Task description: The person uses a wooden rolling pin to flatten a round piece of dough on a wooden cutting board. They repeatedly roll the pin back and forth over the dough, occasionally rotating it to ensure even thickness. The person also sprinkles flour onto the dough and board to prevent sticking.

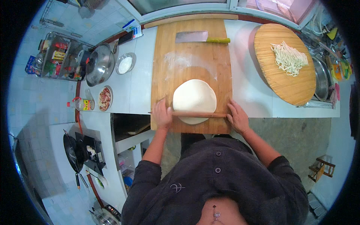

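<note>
A round, flattened sheet of pale dough (194,95) lies near the front of a wooden cutting board (166,87). Across its near part rests a thin wooden rolling pin (199,114), with a strip of dough showing on my side of it. My left hand (162,114) is over the pin's left end, whose tip sticks out past the hand. At the other end, my right hand (238,116) holds the pin with fingers spread, so the tip there is hidden. Dry flour (180,60) dusts the board beyond the dough. Farther back lies a cleaver (192,36), its greenish handle pointing right.
Right of the board, a round slatted tray (270,70) carries cut noodles (289,59). To the left stand a bowl of white powder (124,65), a large metal bowl (101,64), a plate of chopped meat (104,98) and a plastic bottle (85,104). A wok (73,152) sits lower left.
</note>
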Demonstrator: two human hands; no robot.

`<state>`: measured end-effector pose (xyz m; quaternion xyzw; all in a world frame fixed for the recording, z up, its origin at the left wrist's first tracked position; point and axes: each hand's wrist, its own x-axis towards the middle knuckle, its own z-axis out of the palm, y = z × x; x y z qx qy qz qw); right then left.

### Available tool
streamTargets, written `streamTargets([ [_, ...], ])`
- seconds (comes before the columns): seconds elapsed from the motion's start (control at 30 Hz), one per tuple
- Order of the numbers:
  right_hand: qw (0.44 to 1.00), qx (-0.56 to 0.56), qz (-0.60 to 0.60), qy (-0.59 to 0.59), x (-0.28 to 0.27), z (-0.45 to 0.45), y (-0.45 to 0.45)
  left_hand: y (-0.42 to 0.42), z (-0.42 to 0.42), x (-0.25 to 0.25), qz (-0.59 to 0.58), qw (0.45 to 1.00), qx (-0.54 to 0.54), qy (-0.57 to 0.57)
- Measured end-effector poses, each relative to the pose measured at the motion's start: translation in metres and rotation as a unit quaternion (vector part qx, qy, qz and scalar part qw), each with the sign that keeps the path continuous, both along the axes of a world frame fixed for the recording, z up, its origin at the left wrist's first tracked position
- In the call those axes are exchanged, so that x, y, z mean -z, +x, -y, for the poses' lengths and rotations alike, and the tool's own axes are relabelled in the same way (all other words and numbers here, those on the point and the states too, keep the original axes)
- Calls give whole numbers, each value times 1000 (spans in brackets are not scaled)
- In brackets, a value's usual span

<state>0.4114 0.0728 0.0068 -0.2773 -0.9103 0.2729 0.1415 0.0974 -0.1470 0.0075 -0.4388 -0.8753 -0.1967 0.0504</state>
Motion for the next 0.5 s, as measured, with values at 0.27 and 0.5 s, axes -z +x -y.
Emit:
streamTargets([
  [0.27,990,18,-4,141,12,-72,-69,-48,-7,-6,-30,997,51,-42],
  [0.5,990,71,10,122,9,-126,-120,-96,-73,-3,7,998,-36,-52],
])
